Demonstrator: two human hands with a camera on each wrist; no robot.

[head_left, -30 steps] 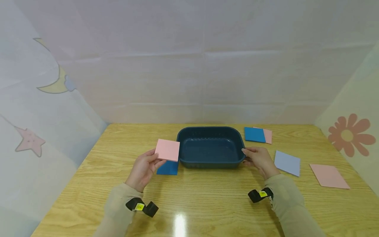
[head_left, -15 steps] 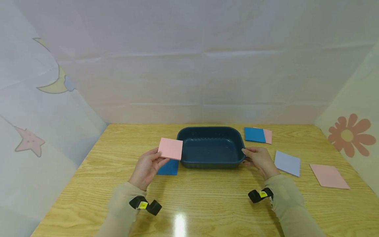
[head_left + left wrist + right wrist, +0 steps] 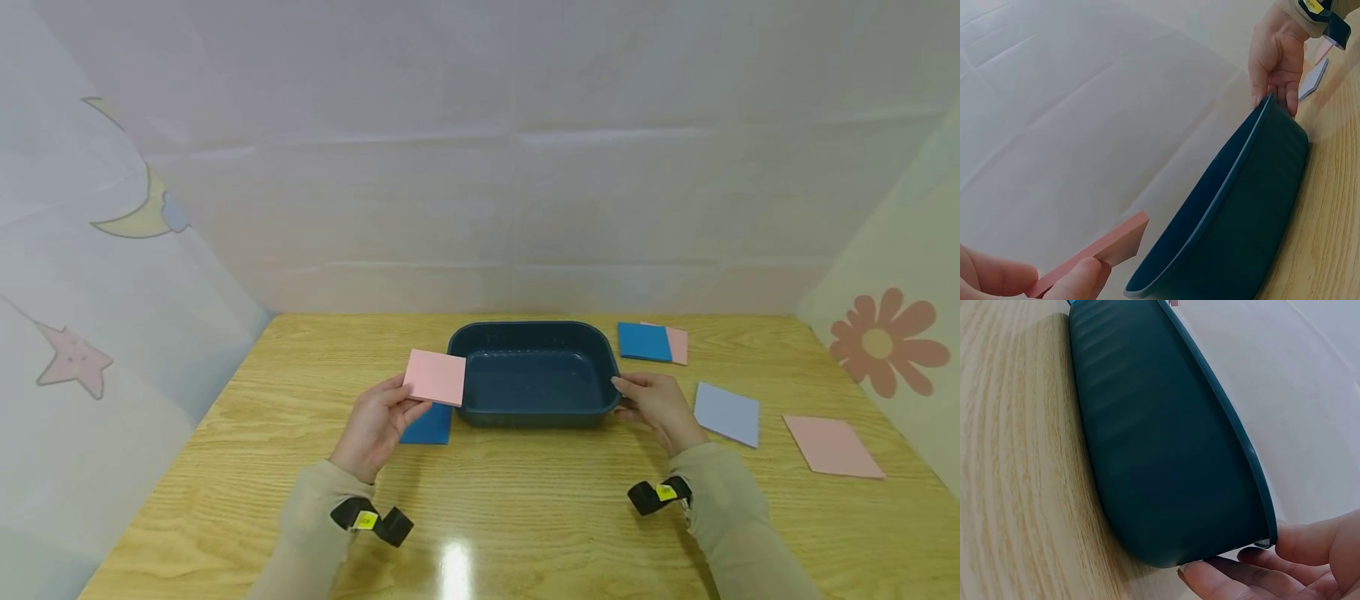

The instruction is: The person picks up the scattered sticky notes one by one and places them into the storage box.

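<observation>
My left hand (image 3: 375, 427) pinches a pink sticky-note pad (image 3: 437, 378) by its near left edge, thumb on top. The pad hangs level above the table beside the left end of a dark blue rectangular plastic bin (image 3: 536, 419), its right edge overlapping the rim in the head view. A blue pad (image 3: 427, 427) lies on the table beneath it, partly covered. At the bin's right end my right hand (image 3: 660, 406) grips the rim. In the right wrist view its thumb is at the rim and its fingers are against the outer wall. No contents show inside the bin.
To the right, a blue pad (image 3: 645, 342) overlaps a pink one (image 3: 678, 346) at the back. A pale lilac pad (image 3: 727, 414) and another pink pad (image 3: 834, 446) lie nearer. Patterned cloth walls (image 3: 480, 208) enclose the wooden table (image 3: 525, 517).
My left hand has carried the pink sticky-note pad a little to the right, to the bin's left rim. The right hand and the bin have stayed in place.
</observation>
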